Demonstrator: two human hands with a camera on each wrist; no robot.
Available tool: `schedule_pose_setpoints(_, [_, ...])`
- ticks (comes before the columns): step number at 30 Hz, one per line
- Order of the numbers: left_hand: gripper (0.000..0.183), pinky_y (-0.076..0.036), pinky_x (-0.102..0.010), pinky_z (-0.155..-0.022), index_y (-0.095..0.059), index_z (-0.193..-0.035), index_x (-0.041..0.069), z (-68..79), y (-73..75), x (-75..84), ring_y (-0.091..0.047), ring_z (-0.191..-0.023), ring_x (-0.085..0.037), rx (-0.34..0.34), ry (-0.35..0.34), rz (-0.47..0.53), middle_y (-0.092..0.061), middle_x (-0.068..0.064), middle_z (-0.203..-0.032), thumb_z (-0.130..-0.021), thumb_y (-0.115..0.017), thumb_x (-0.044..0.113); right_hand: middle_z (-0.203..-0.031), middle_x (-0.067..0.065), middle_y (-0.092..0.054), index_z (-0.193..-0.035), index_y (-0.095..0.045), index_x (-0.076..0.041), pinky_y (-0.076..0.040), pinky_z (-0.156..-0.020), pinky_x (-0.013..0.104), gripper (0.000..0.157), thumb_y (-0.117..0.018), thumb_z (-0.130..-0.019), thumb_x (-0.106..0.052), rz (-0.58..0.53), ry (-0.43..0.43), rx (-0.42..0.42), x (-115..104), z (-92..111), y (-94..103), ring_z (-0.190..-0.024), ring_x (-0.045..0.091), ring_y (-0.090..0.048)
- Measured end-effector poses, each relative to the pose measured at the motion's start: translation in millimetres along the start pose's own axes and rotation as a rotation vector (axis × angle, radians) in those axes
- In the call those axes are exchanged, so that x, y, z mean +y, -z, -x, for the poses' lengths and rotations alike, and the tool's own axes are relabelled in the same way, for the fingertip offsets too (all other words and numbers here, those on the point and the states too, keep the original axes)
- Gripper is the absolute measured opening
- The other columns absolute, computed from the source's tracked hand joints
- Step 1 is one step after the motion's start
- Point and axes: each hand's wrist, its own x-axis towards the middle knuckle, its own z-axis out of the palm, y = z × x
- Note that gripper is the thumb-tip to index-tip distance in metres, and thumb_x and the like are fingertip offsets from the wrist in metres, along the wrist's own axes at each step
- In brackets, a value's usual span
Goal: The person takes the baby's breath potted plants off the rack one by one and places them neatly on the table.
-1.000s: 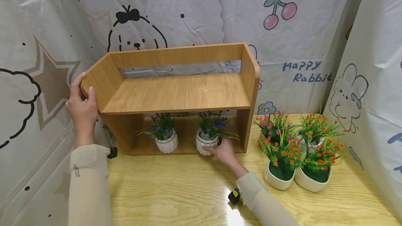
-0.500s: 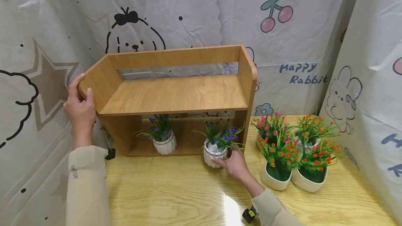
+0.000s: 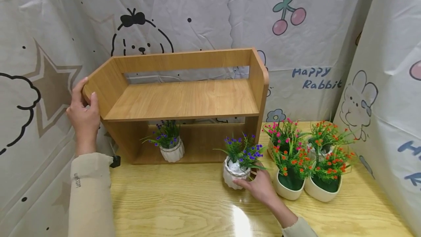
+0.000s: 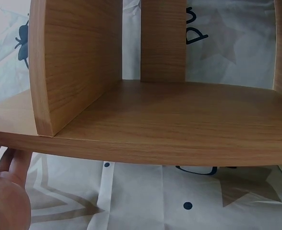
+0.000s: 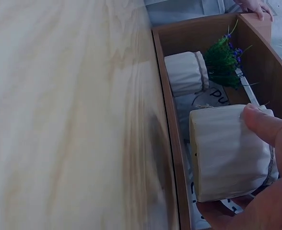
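My left hand (image 3: 83,116) grips the front edge of the left side panel of a two-tier wooden shelf (image 3: 184,98); in the left wrist view its thumb and fingers sit on either side of the panel (image 4: 155,143). With my right hand (image 3: 263,187) I hold a potted plant (image 3: 236,173) with blue-purple flowers and a white ribbed pot, thumb in front and fingers behind. This pot is outside the shelf, in front of its right end; the right wrist view shows the pot (image 5: 232,153) off the table. A similar potted plant (image 3: 172,151) stands on the lower tier at left.
Right of the shelf, several potted plants cluster on the wooden table (image 3: 171,200): pink flowers (image 3: 284,134) at the back left, orange flowers (image 3: 292,164) in white pots at the front. A printed cloth (image 3: 204,17) hangs behind and at both sides.
My right hand has drawn the blue-purple potted plant out of the lower tier, toward me and to the right. The left hand keeps its grip on the side panel.
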Motion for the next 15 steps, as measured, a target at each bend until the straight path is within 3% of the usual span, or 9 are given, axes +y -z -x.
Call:
schedule_pose_setpoints(6, [0.043, -0.027, -0.024, -0.061, -0.056, -0.141, 0.053, 0.5, 0.3, -0.5, -0.034, -0.064, -0.007, 0.003, -0.013, -0.008, -0.041, -0.003, -0.076, -0.103, -0.054, 0.034, -0.128, 0.025, -0.068, -0.137, -0.054, 0.003, -0.054, -0.100, 0.051, 0.091, -0.096, -0.068, -0.038, 0.114, -0.020, 0.014, 4, 10, 11.4, -0.118, 0.041, -0.067])
schedule_pose_setpoints(15, [0.043, -0.027, -0.024, -0.060, -0.056, -0.142, 0.052, 1.0, 0.5, 1.7, -0.033, -0.064, -0.007, -0.003, -0.007, -0.008, -0.041, -0.007, -0.076, -0.103, -0.054, 0.033, -0.118, 0.023, -0.071, -0.129, -0.058, 0.003, -0.056, -0.094, 0.051, 0.085, -0.097, -0.066, -0.040, 0.165, -0.004, 0.039, 12, 13, 15.9, -0.109, 0.039, -0.070])
